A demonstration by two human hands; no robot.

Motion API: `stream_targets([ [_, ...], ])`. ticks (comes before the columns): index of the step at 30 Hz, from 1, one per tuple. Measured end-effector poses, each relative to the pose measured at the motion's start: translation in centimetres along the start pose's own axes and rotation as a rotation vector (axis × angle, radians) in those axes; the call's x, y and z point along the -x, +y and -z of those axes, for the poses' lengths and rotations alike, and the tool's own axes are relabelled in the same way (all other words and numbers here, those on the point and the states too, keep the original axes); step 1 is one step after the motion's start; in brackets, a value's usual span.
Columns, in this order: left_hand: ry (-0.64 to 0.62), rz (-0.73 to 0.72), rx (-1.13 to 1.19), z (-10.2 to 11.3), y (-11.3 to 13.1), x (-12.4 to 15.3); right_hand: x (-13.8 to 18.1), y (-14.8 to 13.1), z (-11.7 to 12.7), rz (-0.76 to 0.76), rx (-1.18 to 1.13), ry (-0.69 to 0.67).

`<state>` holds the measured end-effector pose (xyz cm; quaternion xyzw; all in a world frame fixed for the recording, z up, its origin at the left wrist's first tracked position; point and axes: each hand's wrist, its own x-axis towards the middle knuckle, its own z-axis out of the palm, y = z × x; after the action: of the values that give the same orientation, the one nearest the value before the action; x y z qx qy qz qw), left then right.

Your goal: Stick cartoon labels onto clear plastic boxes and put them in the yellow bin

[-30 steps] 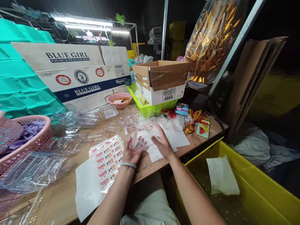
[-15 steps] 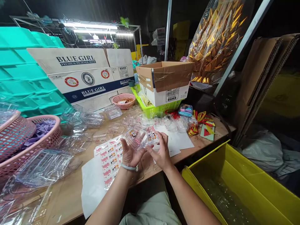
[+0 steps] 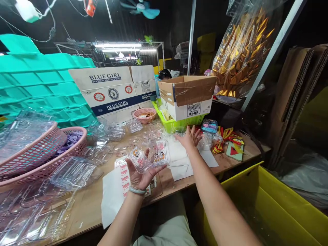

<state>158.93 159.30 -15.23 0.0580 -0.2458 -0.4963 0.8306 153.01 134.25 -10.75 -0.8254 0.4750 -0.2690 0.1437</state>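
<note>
My left hand (image 3: 143,177) supports an opened clear plastic case (image 3: 161,153) on its palm and fingers. Cat and pink flower stickers show on both halves of the case. Under that hand lies a sticker sheet (image 3: 124,179) on white backing paper (image 3: 110,196). My right hand (image 3: 189,138) is stretched forward with fingers spread, close to the clear plastic pieces in front of the lime-green basket (image 3: 170,127). Whether it touches any of them I cannot tell. Beneath its wrist are white sheets (image 3: 179,164).
Clear plastic cases (image 3: 73,172) cover the table's left side beside pink baskets (image 3: 79,145). A carton (image 3: 193,92) rests on the lime-green basket. Red-yellow ribbons (image 3: 225,138) and a phone-like green item (image 3: 234,152) lie right. A yellow bin (image 3: 279,201) stands below the table edge.
My right hand has left the case and reached forward to the right, its fingers spreading. The case stays on my left hand. The head view has shifted up and left.
</note>
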Motion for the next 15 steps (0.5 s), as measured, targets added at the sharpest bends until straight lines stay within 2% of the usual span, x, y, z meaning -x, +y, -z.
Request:
stream_targets([
  [3,-0.005,0.012,-0.01,0.0,0.5,1.1,-2.5,-1.8,-1.4,-0.015,0.138,-0.154],
  [6,0.002,0.041,0.003,0.5,0.5,1.7,-3.3,-3.0,-2.1,-0.047,0.131,-0.217],
  [9,0.015,0.062,0.026,0.8,0.3,2.0,-2.7,-3.2,-2.2,-0.044,0.07,-0.193],
  [15,0.067,0.089,0.015,0.6,0.5,2.4,-0.4,-2.9,-1.3,0.061,-0.015,-0.098],
])
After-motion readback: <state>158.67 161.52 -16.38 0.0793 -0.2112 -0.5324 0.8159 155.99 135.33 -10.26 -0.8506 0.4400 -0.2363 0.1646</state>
